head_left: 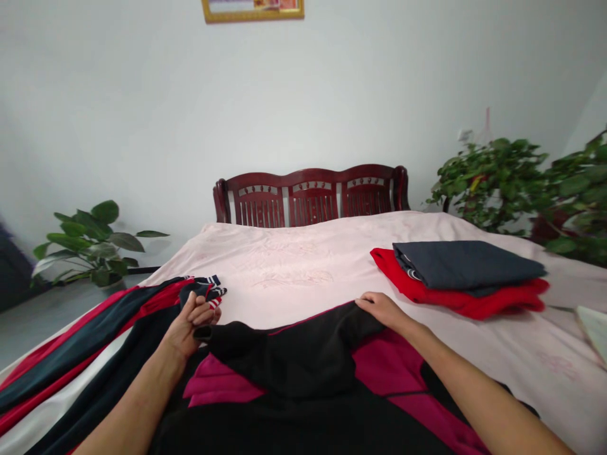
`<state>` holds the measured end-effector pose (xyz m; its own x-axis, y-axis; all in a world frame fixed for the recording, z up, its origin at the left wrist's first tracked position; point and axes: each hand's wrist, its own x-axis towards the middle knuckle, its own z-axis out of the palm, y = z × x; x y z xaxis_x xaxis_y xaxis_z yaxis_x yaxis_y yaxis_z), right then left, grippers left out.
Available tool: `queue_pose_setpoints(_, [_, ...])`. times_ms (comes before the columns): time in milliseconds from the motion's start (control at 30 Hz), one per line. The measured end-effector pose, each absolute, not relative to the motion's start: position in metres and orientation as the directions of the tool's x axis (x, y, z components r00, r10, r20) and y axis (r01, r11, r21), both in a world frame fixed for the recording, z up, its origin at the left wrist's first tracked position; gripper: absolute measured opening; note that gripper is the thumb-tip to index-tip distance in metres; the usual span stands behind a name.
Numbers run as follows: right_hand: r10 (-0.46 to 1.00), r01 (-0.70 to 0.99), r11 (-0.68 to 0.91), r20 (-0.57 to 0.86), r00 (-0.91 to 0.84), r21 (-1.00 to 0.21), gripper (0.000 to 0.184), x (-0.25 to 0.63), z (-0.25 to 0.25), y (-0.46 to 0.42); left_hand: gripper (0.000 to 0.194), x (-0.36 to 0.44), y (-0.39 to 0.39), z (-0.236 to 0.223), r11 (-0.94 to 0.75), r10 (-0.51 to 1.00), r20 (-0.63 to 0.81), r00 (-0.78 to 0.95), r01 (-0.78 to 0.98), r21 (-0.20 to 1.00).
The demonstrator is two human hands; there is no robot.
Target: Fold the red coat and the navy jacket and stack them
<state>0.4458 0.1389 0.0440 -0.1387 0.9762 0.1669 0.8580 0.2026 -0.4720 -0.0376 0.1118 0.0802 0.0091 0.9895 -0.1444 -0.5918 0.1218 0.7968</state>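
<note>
A black and magenta garment (303, 366) lies spread on the pink bedsheet (294, 265) right in front of me. My left hand (192, 325) is closed on the garment's black upper left edge. My right hand (382, 309) is closed on its upper right corner, knuckles up. To the left lies a red and dark navy striped garment (80, 354), its striped cuff just beyond my left hand.
A folded dark grey garment (467, 265) sits on a folded red one (474, 300) at the right of the bed. Behind stands a dark red wooden headboard (310, 196). Potted plants stand at left (92, 243) and right (516, 186). A pale object (592, 328) pokes in at the right edge.
</note>
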Motion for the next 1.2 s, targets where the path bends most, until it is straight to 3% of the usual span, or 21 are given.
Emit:
queue_pose_setpoints(67, [0.972,0.879,0.163,0.227,-0.065,-0.447,0.026,0.444,0.051,0.137,0.018,-0.041,0.108,0.089,0.166,0.984,-0.175,0.032,-0.519,0.839])
queue_pose_setpoints(100, [0.965,0.889,0.15,0.259,-0.037,-0.434,0.022,0.441,0.054,0.133,0.021,-0.042,0.105,0.093,0.206,0.978,-0.202,0.055,-0.427,0.881])
queue_pose_setpoints(167, [0.949,0.897,0.163,0.314,-0.029,-0.411,0.019,0.432,0.06,0.118,0.043,-0.043,0.097,0.098,0.261,0.961,-0.248,0.123,-0.102,0.96])
queue_pose_setpoints(233, [0.936,0.866,0.261,0.33,-0.12,-0.426,0.016,0.421,0.065,0.095,0.055,-0.042,0.087,0.098,0.178,0.937,-0.25,0.246,0.279,0.944])
queue_pose_setpoints(333, [0.897,0.757,0.44,0.272,-0.348,-0.483,0.018,0.405,0.067,0.056,0.055,-0.035,0.071,0.093,-0.084,0.88,-0.209,0.426,0.574,0.815])
queue_pose_setpoints(433, [0.855,0.736,0.515,0.201,-0.478,-0.439,0.039,0.396,0.061,0.027,0.034,-0.027,0.057,0.091,-0.241,0.925,-0.091,0.368,0.757,0.608])
queue_pose_setpoints(500, [0.853,0.764,0.521,0.191,-0.486,-0.382,0.044,0.393,0.054,0.018,0.025,-0.024,0.052,0.094,-0.287,0.953,0.041,0.302,0.847,0.447])
queue_pose_setpoints(600, [0.852,0.786,0.524,0.204,-0.483,-0.328,0.031,0.39,0.047,0.014,0.025,-0.026,0.046,0.099,-0.336,0.923,0.29,0.254,0.899,0.281])
queue_pose_setpoints(667, [0.841,0.786,0.54,0.219,-0.494,-0.301,0.033,0.388,0.047,0.012,0.026,-0.03,0.04,0.096,-0.367,0.88,0.393,0.268,0.908,0.201])
queue_pose_setpoints(767, [0.834,0.749,0.54,0.123,-0.539,-0.384,0.045,0.39,0.052,0.007,0.031,-0.04,0.031,0.082,-0.427,0.879,0.305,0.365,0.888,0.168])
queue_pose_setpoints(867, [0.839,0.665,0.415,-0.021,-0.544,-0.62,0.047,0.404,0.055,0.008,0.043,-0.059,0.027,0.067,-0.388,0.922,0.144,0.36,0.847,0.364])
queue_pose_setpoints(933, [0.912,0.661,0.291,-0.008,-0.411,-0.691,0.043,0.425,0.055,0.015,0.044,-0.074,0.029,0.062,-0.301,0.948,0.086,0.307,0.771,0.561])
queue_pose_setpoints(1000, [0.982,0.765,0.181,0.073,-0.174,-0.618,0.043,0.452,0.054,0.025,0.036,-0.088,0.034,0.062,-0.174,0.976,0.037,0.216,0.66,0.731])
queue_pose_setpoints(1067, [0.99,0.901,-0.005,0.124,0.065,-0.433,0.048,0.479,0.052,0.034,0.032,-0.095,0.04,0.063,-0.015,0.998,-0.02,0.056,0.559,0.829])
queue_pose_setpoints(1133, [0.976,0.945,-0.187,0.06,0.21,-0.27,0.054,0.498,0.049,0.04,0.045,-0.096,0.043,0.062,0.166,0.985,-0.119,-0.129,0.462,0.871])
queue_pose_setpoints(1200, [0.963,0.941,-0.269,-0.057,0.263,-0.207,0.059,0.505,0.045,0.041,0.051,-0.092,0.042,0.058,0.311,0.944,-0.24,-0.226,0.366,0.877])
